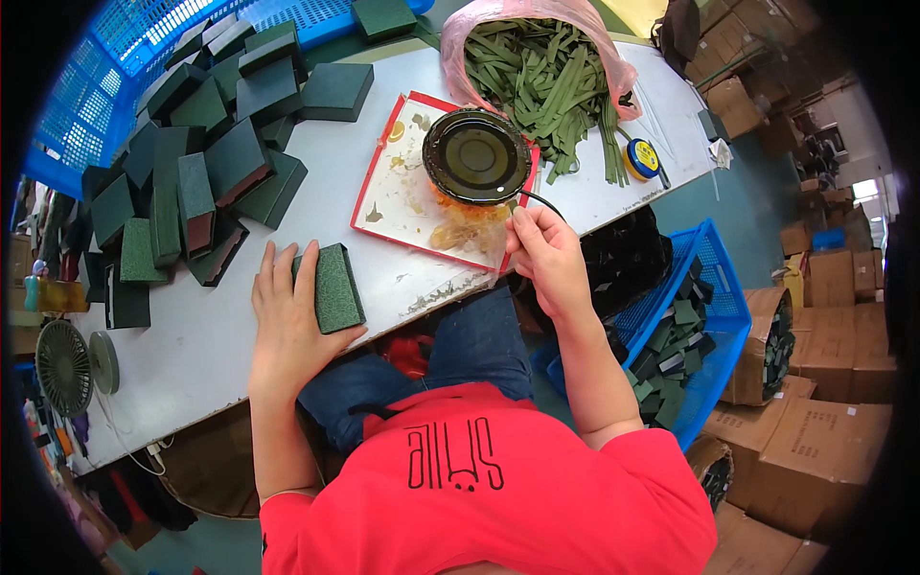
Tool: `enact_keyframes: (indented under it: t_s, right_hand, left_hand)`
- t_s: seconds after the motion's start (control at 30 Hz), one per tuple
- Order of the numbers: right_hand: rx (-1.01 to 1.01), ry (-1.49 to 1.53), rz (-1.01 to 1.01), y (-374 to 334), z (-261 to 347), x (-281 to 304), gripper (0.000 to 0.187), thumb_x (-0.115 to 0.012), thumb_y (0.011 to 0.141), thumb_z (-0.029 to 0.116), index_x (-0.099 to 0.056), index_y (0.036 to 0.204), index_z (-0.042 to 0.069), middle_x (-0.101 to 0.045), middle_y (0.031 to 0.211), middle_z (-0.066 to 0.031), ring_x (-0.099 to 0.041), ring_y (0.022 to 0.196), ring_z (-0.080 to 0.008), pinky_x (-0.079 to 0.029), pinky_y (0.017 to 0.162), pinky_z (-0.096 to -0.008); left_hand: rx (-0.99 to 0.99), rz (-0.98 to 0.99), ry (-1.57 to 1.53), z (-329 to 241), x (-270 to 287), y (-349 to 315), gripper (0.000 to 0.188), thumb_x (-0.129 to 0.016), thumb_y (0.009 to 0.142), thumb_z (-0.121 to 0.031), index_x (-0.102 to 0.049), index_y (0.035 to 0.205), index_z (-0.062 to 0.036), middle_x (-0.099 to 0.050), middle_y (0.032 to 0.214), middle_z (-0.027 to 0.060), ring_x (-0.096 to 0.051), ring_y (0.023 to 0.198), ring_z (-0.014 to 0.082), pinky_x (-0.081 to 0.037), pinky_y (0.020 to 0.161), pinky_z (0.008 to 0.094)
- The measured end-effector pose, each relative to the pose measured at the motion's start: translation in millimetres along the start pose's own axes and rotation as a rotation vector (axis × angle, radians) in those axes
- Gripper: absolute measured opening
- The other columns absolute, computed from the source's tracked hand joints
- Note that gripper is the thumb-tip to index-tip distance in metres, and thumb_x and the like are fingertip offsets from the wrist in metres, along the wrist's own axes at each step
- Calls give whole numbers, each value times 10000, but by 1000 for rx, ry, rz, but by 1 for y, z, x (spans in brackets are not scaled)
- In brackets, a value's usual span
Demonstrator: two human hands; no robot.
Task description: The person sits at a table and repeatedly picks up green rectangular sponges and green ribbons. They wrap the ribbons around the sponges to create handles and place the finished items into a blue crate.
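My left hand [292,311] steadies a small dark green box [339,289] on the white table, forefinger along its left side and thumb at its near end. The other fingers lie stretched out beside it. In a pinch, my right hand [550,257] holds a short green ribbon piece [513,207] at the near right rim of a round black glue pot [476,156]. Amber glue clings below the pot, which stands on a red-edged white tray [385,213] with glue drips and scraps. Behind it, a pink plastic bag [620,75] holds many cut green ribbons [551,81].
Dark green boxes [240,161] are heaped at the left by a blue basket [81,105]. A round yellow-and-blue tin [643,159] sits at the right. A small fan [65,364] stands far left. Below the table's right edge is a blue crate [704,388] of green pieces, near cardboard boxes [815,450].
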State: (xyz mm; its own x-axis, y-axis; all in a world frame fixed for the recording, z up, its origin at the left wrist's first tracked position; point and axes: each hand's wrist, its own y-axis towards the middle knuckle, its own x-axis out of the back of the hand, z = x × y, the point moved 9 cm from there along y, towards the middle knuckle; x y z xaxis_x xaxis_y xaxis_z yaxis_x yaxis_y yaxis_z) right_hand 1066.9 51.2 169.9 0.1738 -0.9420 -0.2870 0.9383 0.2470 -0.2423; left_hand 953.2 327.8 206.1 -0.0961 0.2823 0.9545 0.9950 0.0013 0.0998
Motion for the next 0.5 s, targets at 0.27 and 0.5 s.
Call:
enact_keyframes:
  t_s: [0.27,0.5]
  right_hand:
    - [16,-69,-55,12,1,-2,233,-637,1020,260,-615,929,46,-582,719,20,-399,533,-14,-285,467,-198]
    - [-19,-10,-74,16,-5,2,214,-671,987,230,-605,865,67,-563,674,24,-376,499,-25,-267,446,-207]
  left_hand:
    - [21,1,-89,-7,-7,4,1115,-908,603,-288,-336,1529,-49,-417,1450,188,-360,1390,391,-336,1101,515]
    - [24,8,-29,-10,-5,4,1104,-922,580,-294,-385,1517,-65,-439,1421,162,-403,1330,366,-352,1073,494]
